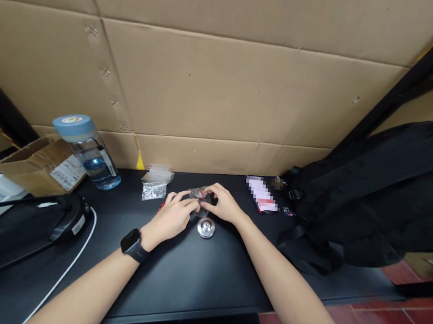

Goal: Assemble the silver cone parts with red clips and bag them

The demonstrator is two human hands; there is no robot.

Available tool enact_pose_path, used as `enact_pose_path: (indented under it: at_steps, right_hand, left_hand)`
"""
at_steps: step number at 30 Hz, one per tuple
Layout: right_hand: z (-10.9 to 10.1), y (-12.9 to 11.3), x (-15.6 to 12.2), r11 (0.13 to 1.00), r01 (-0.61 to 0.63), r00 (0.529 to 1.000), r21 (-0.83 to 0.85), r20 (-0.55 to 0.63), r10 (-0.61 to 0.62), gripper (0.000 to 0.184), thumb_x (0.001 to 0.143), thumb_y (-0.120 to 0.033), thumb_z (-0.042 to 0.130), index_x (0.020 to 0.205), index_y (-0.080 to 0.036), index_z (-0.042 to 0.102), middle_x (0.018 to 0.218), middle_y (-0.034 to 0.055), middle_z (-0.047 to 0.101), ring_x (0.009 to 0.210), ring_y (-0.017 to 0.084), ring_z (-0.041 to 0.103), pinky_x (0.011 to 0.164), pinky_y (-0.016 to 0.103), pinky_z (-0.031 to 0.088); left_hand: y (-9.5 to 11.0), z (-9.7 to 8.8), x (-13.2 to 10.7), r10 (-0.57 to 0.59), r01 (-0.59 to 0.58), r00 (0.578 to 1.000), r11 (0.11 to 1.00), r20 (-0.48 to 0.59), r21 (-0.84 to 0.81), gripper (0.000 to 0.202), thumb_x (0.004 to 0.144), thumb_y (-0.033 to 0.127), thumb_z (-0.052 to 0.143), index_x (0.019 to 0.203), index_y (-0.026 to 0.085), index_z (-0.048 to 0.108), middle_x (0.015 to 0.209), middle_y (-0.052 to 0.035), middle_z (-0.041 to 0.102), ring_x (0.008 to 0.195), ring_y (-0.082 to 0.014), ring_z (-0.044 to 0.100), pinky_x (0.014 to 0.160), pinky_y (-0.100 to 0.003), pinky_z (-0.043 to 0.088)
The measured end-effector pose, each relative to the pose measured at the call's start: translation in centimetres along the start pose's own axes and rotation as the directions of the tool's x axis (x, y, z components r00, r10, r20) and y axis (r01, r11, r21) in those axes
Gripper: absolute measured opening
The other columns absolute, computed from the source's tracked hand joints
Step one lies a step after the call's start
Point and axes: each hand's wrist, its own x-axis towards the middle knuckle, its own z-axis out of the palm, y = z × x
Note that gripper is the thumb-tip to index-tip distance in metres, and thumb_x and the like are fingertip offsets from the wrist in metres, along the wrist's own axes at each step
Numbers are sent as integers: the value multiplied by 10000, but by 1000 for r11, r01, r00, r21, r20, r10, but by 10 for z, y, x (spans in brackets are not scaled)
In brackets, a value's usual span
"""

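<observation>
A small clear plastic bag (204,212) lies on the black table between my hands, with something partly red inside that I cannot make out. My right hand (225,204) pinches the bag's right side, thumb and fingers curved around it. From the left, my left hand (172,218) has its fingertips closed on the bag's near left edge; a black watch is on that wrist. Just below the bag sits a round, shiny metal disc (206,228) with a raised centre, touched by neither hand. A bit of a red object (161,206) shows beside my left fingers, mostly hidden.
Several clear bags (156,182) are stacked behind my left hand. Farther left stand a blue-lidded water bottle (98,162), a cardboard box (42,164) and a black bag (19,234) near a white cable (70,265). A phone (261,193) and a black backpack (368,188) are on the right.
</observation>
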Motion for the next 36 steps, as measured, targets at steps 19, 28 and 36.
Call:
enact_pose_path:
  at_steps: [19,28,36]
  right_hand:
    - [-11,7,-10,973,-4,999,232,-30,12,82,853,-149,647,787,-197,662,948,31,656,843,160,613,774,291,484]
    - [9,-10,-14,997,74,996,-28,-49,-75,129,877,-130,637,940,-229,688,991,48,667,934,211,589,856,356,483]
    - [6,-5,-15,992,121,984,-28,137,-116,313,899,-208,629,1208,-253,658,1212,62,698,1107,247,591,984,450,429]
  left_hand:
    - [-3,-2,6,-359,346,910,933,-208,-96,207,914,297,597,773,249,740,1168,-47,714,1242,-313,493,966,-530,307]
    - [0,3,5,-327,352,917,933,-227,74,252,910,299,622,698,183,691,1042,-113,706,1183,-340,514,976,-564,315]
    - [-4,-1,3,-189,184,971,982,-148,-43,167,965,314,553,1100,263,636,1120,-65,740,1303,-326,493,1003,-525,299]
